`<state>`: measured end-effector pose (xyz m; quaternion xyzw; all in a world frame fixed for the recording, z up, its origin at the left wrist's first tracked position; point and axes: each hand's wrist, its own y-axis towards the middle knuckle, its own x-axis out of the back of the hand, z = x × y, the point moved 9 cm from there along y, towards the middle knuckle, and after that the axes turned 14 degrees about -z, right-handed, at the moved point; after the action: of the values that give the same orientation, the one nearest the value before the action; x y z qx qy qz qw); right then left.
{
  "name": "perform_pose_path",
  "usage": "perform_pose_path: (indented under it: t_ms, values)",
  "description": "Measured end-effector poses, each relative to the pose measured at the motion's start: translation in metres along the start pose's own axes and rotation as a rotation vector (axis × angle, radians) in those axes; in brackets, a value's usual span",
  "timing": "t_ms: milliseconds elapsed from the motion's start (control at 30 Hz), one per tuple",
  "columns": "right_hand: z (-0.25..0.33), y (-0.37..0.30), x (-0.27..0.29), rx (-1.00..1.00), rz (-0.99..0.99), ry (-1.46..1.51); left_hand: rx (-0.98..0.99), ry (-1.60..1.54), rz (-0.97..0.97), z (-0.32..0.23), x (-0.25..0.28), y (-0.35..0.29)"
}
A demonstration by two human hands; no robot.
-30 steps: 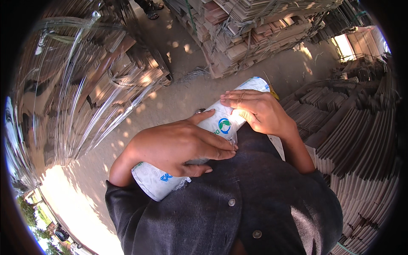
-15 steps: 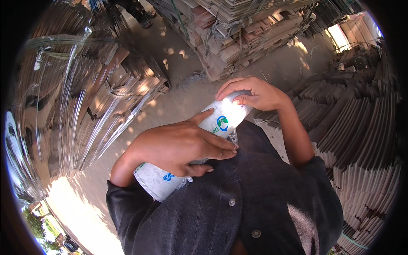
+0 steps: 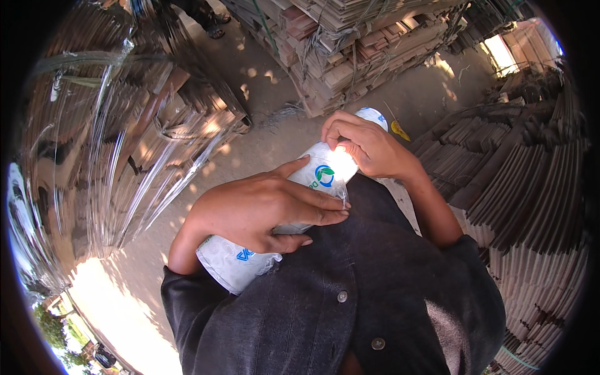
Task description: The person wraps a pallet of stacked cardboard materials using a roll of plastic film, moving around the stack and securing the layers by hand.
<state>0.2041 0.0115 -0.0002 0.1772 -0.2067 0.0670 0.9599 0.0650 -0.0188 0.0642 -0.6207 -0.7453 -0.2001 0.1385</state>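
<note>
A long white roll-shaped package (image 3: pixel 231 265) with blue and green print, partly in clear plastic, lies slantwise against the front of my dark shirt. My left hand (image 3: pixel 259 206) grips it across the middle, fingers laid over it and pressing it to my body. Near its upper right end, my right hand (image 3: pixel 369 147) has its fingers bent in a pinch on the wrapping, where bright sunlight washes out the detail. A white rounded piece with blue print (image 3: pixel 373 115) shows past my right hand; whether it joins the package is hidden.
Plastic-wrapped stacks of thin brown sheets (image 3: pixel 106 150) stand at left. A tied pile of wood-like strips (image 3: pixel 350 56) is ahead, and stacked dark sheets (image 3: pixel 512 169) rise at right. A yellow item (image 3: pixel 400 130) lies beyond my right hand. Another person's foot (image 3: pixel 215 31) shows far off.
My right hand has curled its fingers tighter and shifted slightly down. The white rounded piece and the yellow item now show beyond it. My left hand has hardly moved.
</note>
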Motion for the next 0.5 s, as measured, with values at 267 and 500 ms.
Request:
perform_pose_path:
  t_ms: [267, 500]
  values:
    - [-0.022, -0.004, 0.023, -0.109, -0.014, 0.119, -0.017, -0.001, -0.037, -0.002, 0.002, -0.002]
    - [-0.010, -0.004, 0.020, 0.046, 0.000, -0.080, -0.013, 0.007, -0.011, -0.003, 0.003, 0.000]
